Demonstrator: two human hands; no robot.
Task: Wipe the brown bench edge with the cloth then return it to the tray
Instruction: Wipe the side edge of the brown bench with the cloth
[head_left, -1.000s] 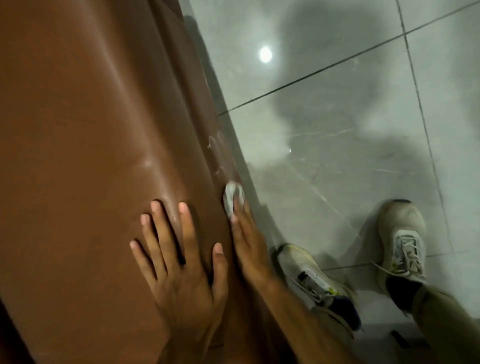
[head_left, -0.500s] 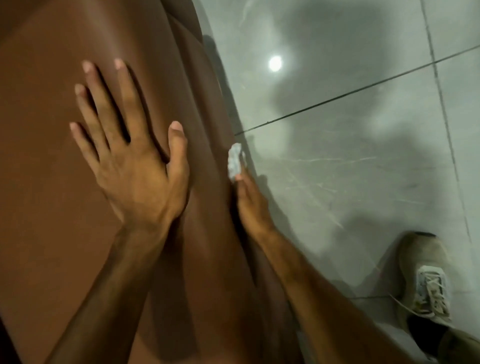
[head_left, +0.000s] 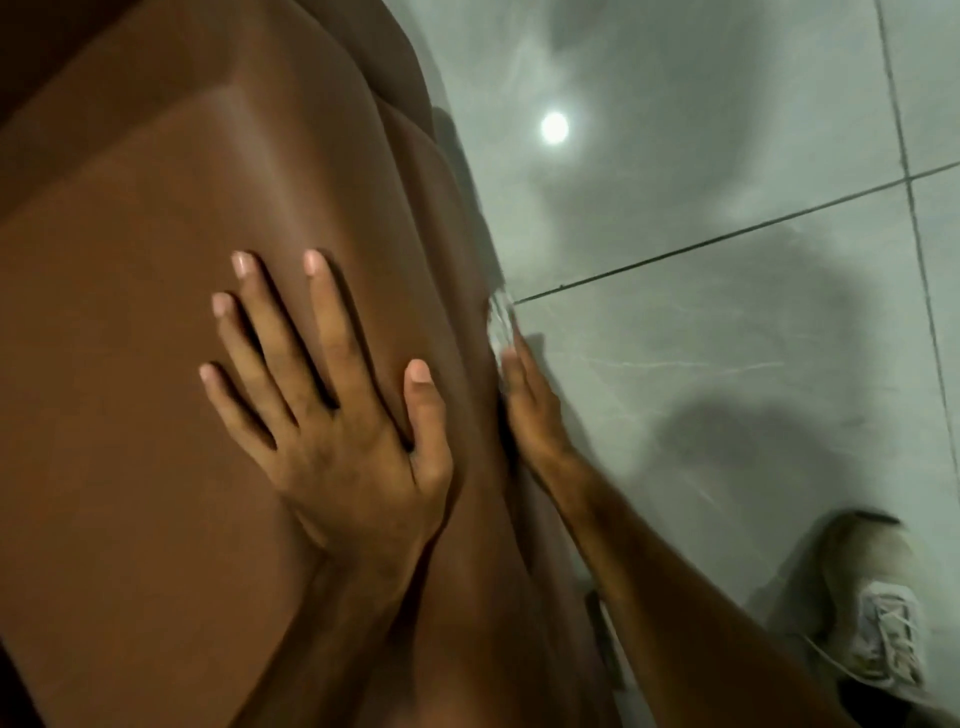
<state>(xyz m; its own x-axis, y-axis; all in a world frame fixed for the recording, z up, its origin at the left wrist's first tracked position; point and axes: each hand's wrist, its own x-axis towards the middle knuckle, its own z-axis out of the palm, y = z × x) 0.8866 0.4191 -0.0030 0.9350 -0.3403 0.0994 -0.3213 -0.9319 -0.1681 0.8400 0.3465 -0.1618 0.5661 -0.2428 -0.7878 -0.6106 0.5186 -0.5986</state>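
The brown padded bench (head_left: 130, 364) fills the left half of the view, its side edge running down the middle. My left hand (head_left: 332, 415) lies flat on the bench top with fingers spread and holds nothing. My right hand (head_left: 530, 410) presses a small pale cloth (head_left: 500, 317) against the bench's side edge; the cloth is blurred and shows just beyond my fingertips. The tray is out of view.
Glossy grey floor tiles (head_left: 727, 338) with dark grout lines lie to the right of the bench, with a ceiling light reflected in them. My shoe (head_left: 878, 613) stands on the floor at the lower right.
My right hand has slid the cloth farther along the bench edge. My left hand has shifted along the bench top, still flat.
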